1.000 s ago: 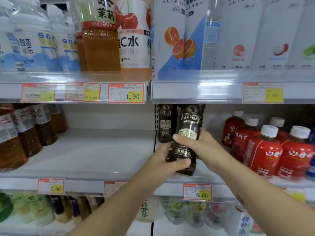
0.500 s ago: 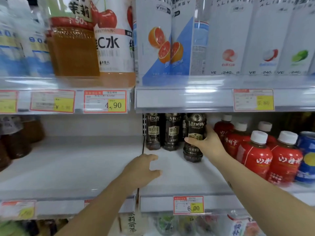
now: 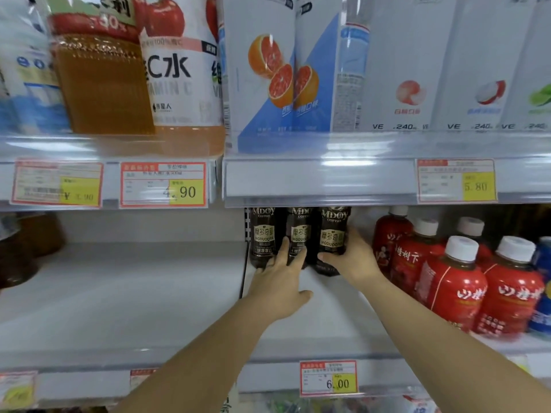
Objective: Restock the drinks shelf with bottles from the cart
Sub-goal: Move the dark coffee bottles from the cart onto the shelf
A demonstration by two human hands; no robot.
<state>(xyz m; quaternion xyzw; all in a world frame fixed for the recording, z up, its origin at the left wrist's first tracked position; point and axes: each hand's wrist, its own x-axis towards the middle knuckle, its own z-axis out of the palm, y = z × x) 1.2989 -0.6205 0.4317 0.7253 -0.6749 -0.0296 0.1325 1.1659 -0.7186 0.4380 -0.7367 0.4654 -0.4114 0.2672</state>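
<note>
In the centre of the frame, on the middle shelf (image 3: 119,293), three dark coffee bottles (image 3: 264,234) stand in a row near the back wall. All are upright, long axis vertical, labels towards the camera. Their caps are hidden behind the rail (image 3: 328,177) of the shelf above.

The right hand (image 3: 354,260) grasps the rightmost bottle (image 3: 332,234), with the thumb curled across its lower front and the fingers round its right side. This bottle stands a little nearer the front than the other two. Its base seems to sit on the shelf, though the hand covers part of it. The left hand (image 3: 283,281) is released and holds nothing. Its straight fingers lie against the lower fronts of the other two bottles and cover part of their labels.

At the right of the frame, red bottles (image 3: 453,287) with white caps stand upright in rows. A blue can (image 3: 542,293) is cut off by the right edge.

Across the top of the frame stand white cartons (image 3: 268,84), an amber bottle (image 3: 101,84) and a cherry-labelled bottle (image 3: 182,79), all cut off at the top.

At the far left, brown bottles (image 3: 18,251) are blurred and hard to make out. At the bottom, a price tag (image 3: 328,378) reads 6.00
</note>
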